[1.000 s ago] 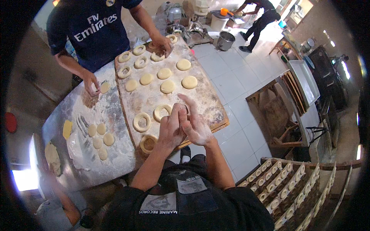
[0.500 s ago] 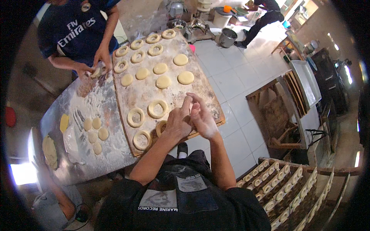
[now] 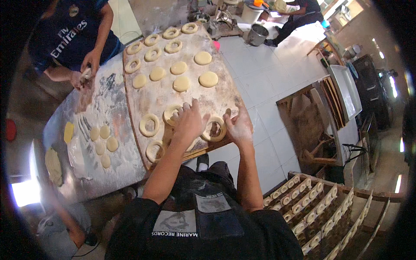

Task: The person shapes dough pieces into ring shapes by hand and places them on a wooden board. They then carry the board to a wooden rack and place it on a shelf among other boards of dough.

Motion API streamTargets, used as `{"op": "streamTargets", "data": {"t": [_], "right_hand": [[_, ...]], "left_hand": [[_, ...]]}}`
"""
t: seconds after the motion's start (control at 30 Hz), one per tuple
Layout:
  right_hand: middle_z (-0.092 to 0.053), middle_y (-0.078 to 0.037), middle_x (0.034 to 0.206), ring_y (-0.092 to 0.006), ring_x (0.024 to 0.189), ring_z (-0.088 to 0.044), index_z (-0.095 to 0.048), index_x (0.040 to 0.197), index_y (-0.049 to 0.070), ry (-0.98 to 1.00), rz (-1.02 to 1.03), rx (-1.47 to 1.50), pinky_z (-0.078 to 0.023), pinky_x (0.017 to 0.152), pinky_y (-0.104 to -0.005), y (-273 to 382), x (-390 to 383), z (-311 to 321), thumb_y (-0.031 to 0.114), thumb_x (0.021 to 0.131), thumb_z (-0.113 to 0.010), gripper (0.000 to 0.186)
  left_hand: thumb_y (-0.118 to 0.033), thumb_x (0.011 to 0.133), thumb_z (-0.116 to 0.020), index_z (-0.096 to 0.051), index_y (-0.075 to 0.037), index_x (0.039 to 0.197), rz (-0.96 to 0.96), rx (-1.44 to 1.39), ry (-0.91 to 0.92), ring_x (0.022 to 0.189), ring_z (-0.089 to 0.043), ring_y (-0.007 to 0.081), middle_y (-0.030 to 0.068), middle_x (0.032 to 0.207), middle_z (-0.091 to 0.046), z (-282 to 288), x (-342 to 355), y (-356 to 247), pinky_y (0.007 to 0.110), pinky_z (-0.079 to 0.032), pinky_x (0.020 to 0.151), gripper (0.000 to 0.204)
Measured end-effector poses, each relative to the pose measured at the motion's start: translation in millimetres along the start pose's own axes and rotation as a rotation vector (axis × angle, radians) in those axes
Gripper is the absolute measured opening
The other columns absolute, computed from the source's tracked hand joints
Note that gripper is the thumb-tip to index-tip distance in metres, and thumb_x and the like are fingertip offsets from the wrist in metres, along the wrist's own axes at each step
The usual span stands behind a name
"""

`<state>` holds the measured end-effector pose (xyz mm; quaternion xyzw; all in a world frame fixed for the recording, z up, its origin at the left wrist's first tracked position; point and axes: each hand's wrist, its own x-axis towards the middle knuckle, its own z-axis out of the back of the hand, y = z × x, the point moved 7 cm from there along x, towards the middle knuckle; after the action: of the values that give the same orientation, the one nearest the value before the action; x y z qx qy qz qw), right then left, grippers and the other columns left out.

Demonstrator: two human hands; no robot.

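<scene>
You're likely placing the ring (image 3: 215, 138); left hand (image 3: 189, 122) spread, right hand (image 3: 240, 127) at its edge, pinch unclear; next, release gently.

On the floury board (image 3: 219, 96), the right hand (image 3: 240, 125) is at a dough ring's (image 3: 213, 139) right side; the left hand (image 3: 189, 121) partly covers a second ring (image 3: 166, 115) farther left.

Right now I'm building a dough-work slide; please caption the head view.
Left hand and right hand flank a dough ring on a floured board, dough discs beyond.
</scene>
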<state>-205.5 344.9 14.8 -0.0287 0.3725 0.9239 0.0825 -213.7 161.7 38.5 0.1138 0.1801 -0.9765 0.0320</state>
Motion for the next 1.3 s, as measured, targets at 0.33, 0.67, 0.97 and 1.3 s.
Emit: {"op": "streamTargets", "data": {"t": [0.33,0.67,0.97,1.3], "right_hand": [[-0.056,-0.024,0.105,-0.04,0.101,-0.055,-0.033,0.142,0.014,-0.01,0.198,-0.379,-0.042,0.088,-0.0527,26,-14,-12,0.033,0.078,-0.07,0.077],[-0.067,-0.019,0.091,-0.0366,0.083,-0.065,-0.061,0.107,0.006,0.516,0.522,0.076,-0.05,0.075,-0.0444,221,-67,-159,0.027,0.088,-0.058,0.028],[-0.064,-0.025,0.096,-0.0418,0.092,-0.061,-0.054,0.104,-0.002,0.686,0.712,-0.345,-0.049,0.079,-0.0437,303,-117,-385,0.038,0.08,-0.065,0.048],[-0.061,-0.009,0.09,-0.016,0.085,-0.061,-0.036,0.108,0.007,1.151,0.303,0.558,-0.052,0.075,-0.0324,358,-155,-324,-0.003,0.08,-0.067,0.043]], "left_hand": [[-0.045,0.078,-0.068,-0.038,-0.001,0.134,-0.181,-0.023,0.003,0.116,-0.047,0.0418,0.0246,0.125,-0.047,-17,-17,5,0.054,-0.036,0.098,0.078],[-0.02,0.083,-0.064,-0.048,-0.001,0.12,0.28,-0.498,-0.41,0.098,-0.061,0.0406,0.0231,0.105,-0.062,27,-111,247,0.048,-0.048,0.084,0.045],[-0.026,0.091,-0.055,-0.054,0.003,0.113,0.586,-0.492,-0.424,0.099,-0.06,0.0437,0.0265,0.102,-0.064,42,-189,395,0.05,-0.047,0.086,0.036],[-0.037,0.086,-0.065,-0.065,-0.002,0.103,0.225,-0.861,-0.389,0.08,-0.066,0.0307,0.0169,0.087,-0.068,100,-177,419,0.038,-0.05,0.073,0.04]]}}
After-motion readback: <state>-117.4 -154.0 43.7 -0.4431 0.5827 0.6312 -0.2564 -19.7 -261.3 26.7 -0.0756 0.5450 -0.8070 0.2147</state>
